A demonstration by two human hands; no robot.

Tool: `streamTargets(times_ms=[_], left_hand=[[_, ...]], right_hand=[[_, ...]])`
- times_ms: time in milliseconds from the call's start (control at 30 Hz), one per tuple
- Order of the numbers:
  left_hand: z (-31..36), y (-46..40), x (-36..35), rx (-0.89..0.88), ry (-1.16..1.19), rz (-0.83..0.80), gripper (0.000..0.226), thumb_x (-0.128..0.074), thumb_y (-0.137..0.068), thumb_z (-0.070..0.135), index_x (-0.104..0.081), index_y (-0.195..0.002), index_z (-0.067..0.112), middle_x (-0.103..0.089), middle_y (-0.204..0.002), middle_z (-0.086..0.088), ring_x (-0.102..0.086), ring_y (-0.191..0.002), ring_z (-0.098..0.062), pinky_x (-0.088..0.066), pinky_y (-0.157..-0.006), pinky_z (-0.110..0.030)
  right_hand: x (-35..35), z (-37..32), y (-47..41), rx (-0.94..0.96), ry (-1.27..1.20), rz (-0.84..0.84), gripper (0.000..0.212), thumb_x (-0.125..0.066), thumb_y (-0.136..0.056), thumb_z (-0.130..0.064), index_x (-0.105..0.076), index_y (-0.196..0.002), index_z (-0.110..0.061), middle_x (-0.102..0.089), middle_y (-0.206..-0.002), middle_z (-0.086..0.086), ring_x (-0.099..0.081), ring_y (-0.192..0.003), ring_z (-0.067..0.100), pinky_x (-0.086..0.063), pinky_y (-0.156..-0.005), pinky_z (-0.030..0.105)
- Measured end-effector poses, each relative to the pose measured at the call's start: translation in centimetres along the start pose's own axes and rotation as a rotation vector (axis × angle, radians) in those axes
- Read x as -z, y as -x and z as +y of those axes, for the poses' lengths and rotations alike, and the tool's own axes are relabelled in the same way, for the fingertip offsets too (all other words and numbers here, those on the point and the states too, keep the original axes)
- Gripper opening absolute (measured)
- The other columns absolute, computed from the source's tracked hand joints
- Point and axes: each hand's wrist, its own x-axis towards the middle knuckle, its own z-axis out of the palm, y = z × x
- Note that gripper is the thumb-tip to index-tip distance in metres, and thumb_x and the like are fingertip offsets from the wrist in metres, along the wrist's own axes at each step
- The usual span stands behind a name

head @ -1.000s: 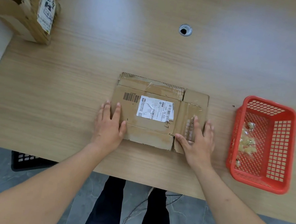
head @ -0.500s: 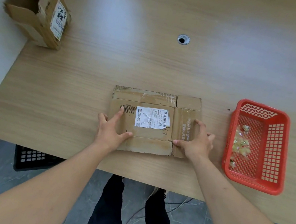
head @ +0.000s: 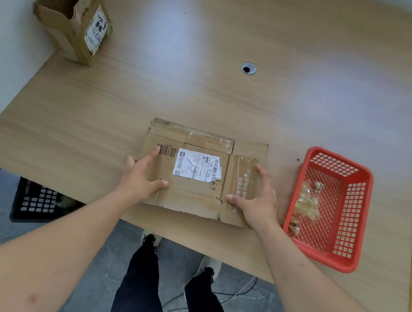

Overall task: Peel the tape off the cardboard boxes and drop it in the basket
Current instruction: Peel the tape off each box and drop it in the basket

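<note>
Nearest the table edge, the left hand (head: 141, 178) and right hand (head: 259, 202) rest spread-fingered on the flattened cardboard box (head: 197, 175), gripping nothing. The box lies flat, long axis running left to right. The clear tape (head: 242, 181) on its right panel runs near to far; it looks thin, limp and clingy, best lifted at a corner, though a loose edge is hard to make out. Just right sits the red basket (head: 353, 222), tape scraps inside. Far left stands an upright box (head: 74, 15).

flattened box (head: 189, 193), white label (head: 197, 166) print possibly "530 05 A26", rest illegible
</note>
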Motion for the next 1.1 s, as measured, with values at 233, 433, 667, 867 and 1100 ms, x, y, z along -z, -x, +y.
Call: streamTargets(times_ms=[233,433,667,867,1100], left_hand=[[3.8,1.9,1.9,-0.147,-0.049,0.115,0.101,-0.087,-0.078,0.043,-0.019,-0.150,0.065,-0.028,-0.128,-0.001,-0.040,-0.128,-0.024,-0.041,-0.105,-0.037],[8.1,3.4,5.1,-0.341,-0.191,0.106,0.101,-0.081,-0.078,0.056,-0.012,-0.151,0.065,-0.031,-0.127,-0.004,-0.053,-0.099,-0.023,-0.050,-0.095,-0.040],[12.2,6.9,6.8,-0.531,-0.282,0.011,0.100,-0.075,-0.081,0.061,-0.006,-0.153,0.062,-0.032,-0.124,-0.004,-0.056,-0.096,-0.027,-0.053,-0.092,-0.045],[15.7,11.7,4.1,-0.680,-0.263,-0.075,0.100,-0.074,-0.082,0.062,-0.004,-0.153,0.061,-0.032,-0.122,-0.002,-0.055,-0.100,-0.026,-0.055,-0.092,-0.046],[19.9,18.4,-2.1,-0.812,-0.270,-0.159,0.100,-0.074,-0.081,0.062,-0.005,-0.153,0.061,-0.032,-0.124,0.000,-0.048,-0.106,-0.021,-0.051,-0.096,-0.045]], right_hand=[[1.8,-2.9,2.4,0.071,0.003,0.120,0.112,-0.090,-0.075,-0.030,-0.015,-0.150,-0.065,-0.050,-0.133,0.004,-0.049,-0.120,0.017,-0.041,-0.102,0.040],[4.4,-5.6,6.4,0.039,0.063,0.320,0.112,-0.087,-0.076,-0.037,-0.010,-0.152,-0.064,-0.033,-0.155,0.015,-0.033,-0.145,0.035,-0.032,-0.117,0.061],[7.3,-5.6,13.7,-0.006,0.037,0.554,0.111,-0.087,-0.076,-0.038,-0.012,-0.155,-0.058,-0.043,-0.137,0.011,-0.048,-0.127,0.031,-0.043,-0.105,0.048],[12.1,-2.7,19.8,-0.051,0.033,0.678,0.112,-0.087,-0.079,-0.033,-0.008,-0.154,-0.060,-0.043,-0.124,0.004,-0.054,-0.105,0.022,-0.050,-0.089,0.040],[18.3,3.7,25.8,-0.146,0.011,0.798,0.111,-0.088,-0.079,-0.033,-0.010,-0.153,-0.060,-0.039,-0.121,0.003,-0.046,-0.097,0.018,-0.045,-0.079,0.035]])
